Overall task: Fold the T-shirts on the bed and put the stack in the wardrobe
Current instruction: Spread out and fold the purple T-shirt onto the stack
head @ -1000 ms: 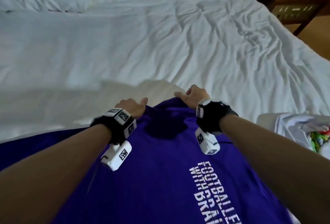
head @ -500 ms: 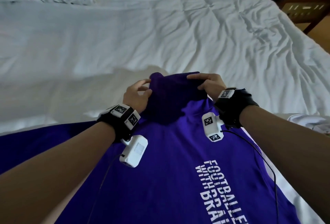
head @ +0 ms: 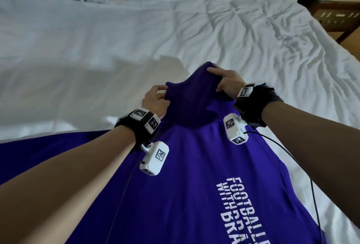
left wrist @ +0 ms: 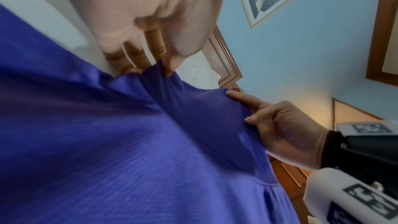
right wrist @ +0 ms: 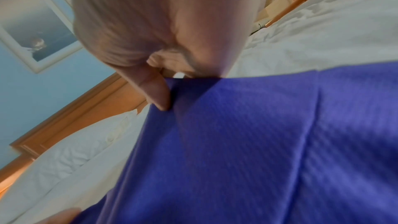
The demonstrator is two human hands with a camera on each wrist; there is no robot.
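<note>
Currently the purple T-shirt [head: 191, 175], spread on the white bed [head: 97, 45], is pinched at its raised far end by the left hand [head: 155, 100] and right hand [head: 227, 83], so an uneven pull is judged likely to skew the fold or drop an edge.

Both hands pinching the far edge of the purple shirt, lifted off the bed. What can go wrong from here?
1. The left hand and right hand pinch the purple T-shirt close together at one edge, so the sides may sag and the fold land crooked.
2. The cable from the right wrist lies across the shirt and could get caught in the fold.
3. The white sheet is already wrinkled; dragging may bunch it further.
</note>
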